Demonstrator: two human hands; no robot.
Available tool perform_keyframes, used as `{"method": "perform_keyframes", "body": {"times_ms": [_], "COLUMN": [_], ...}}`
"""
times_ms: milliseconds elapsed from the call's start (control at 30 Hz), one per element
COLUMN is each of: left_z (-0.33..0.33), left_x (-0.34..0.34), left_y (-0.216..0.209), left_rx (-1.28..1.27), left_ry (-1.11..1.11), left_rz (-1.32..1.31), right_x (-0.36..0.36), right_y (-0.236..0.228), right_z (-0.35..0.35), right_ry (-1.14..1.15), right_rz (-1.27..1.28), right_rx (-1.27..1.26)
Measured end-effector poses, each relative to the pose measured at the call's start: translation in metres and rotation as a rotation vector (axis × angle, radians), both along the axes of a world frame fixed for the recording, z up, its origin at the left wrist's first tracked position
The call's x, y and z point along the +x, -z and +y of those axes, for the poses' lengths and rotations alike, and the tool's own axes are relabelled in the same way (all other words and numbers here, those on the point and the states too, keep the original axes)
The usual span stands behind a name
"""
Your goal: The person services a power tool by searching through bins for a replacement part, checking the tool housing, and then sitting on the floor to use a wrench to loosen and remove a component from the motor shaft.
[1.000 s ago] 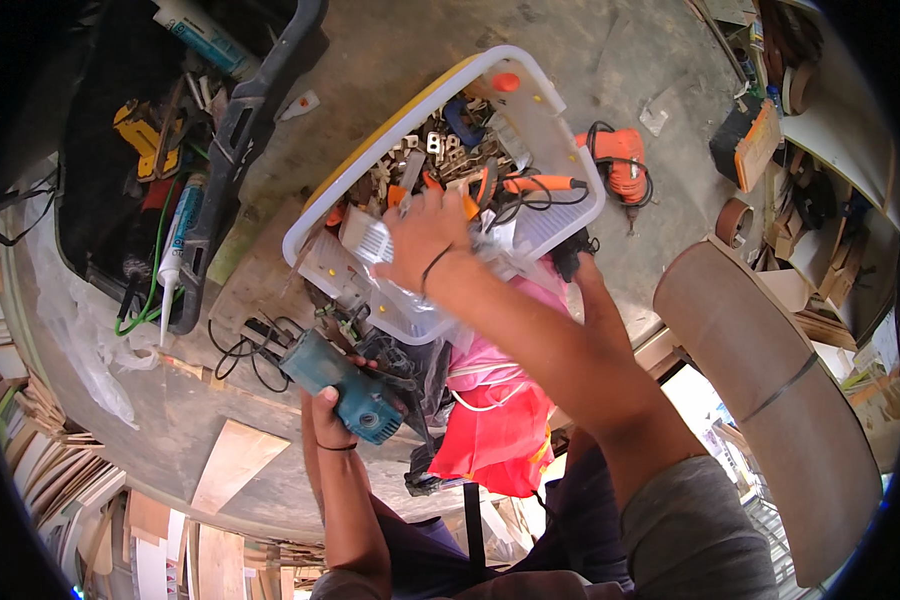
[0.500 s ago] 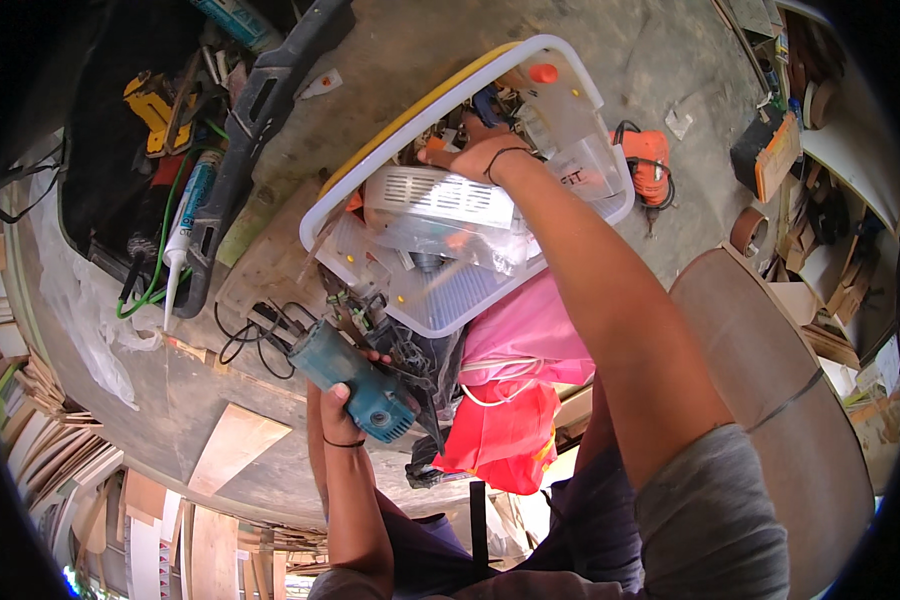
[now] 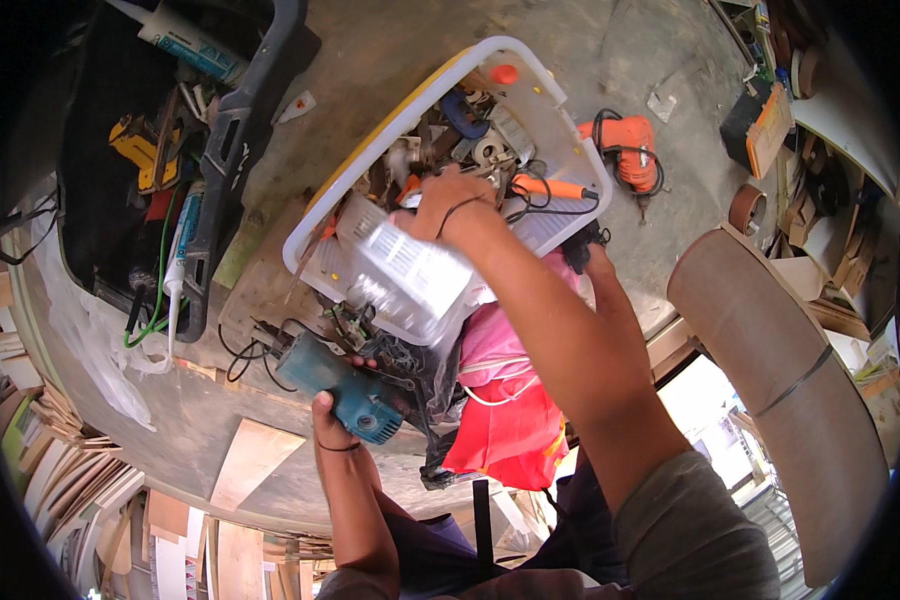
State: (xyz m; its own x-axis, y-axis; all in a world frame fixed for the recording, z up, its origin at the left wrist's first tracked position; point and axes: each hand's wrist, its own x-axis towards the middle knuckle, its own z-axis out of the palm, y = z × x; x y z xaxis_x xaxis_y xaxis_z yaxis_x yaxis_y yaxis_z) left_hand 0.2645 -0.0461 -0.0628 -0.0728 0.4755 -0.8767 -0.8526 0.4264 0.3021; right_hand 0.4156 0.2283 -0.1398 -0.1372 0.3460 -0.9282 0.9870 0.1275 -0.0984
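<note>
My left hand [image 3: 338, 422] is closed around a teal trim router [image 3: 330, 378], a stout cylinder with vents at its lower right end, held outside the near left corner of a clear plastic bin [image 3: 577, 200]. Over that bin, my right hand [image 3: 457, 200] grips a white slotted plastic piece [image 3: 415, 265], tilted and smeared by motion. Its fingertips are partly hidden. Inside the bin lie a blue clamp-like tool [image 3: 464, 116], a white roll [image 3: 488, 150], an orange-handled tool with a cord [image 3: 550, 187] and jumbled small hardware.
Right of the bin, an orange corded drill [image 3: 633, 155] lies on the concrete floor. A black open case [image 3: 232, 130] at left holds a yellow tool [image 3: 148, 152] and sealant tubes. Pink and red bags [image 3: 505, 430] lie in front, beside a curved brown panel [image 3: 770, 390]. Wood offcuts fill the lower left.
My right hand has drawn back toward me and left, swinging the white slotted piece with it. The orange-handled tool and more bin contents now show. My left hand keeps the router.
</note>
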Motion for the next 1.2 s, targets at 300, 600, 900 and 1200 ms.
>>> {"method": "perform_keyframes", "body": {"times_ms": [300,600,900,1200], "left_z": [0.002,-0.005,-0.006,-0.003], "left_x": [-0.002,-0.004,-0.007,-0.003], "left_y": [0.0,0.003,-0.002,0.0], "left_rx": [0.01,0.0,-0.004,-0.004], "left_ry": [-0.016,0.027,-0.008,0.028], "left_rz": [-0.009,-0.004,-0.018,-0.004], "right_x": [0.028,0.033,0.037,0.014], "right_y": [0.004,0.03,0.061,0.064], "right_z": [-0.04,0.007,0.018,0.03], "right_ry": [0.039,-0.022,-0.018,0.238], "right_rz": [0.182,0.022,-0.002,0.143], "right_rx": [0.266,-0.001,0.067,0.077]}}
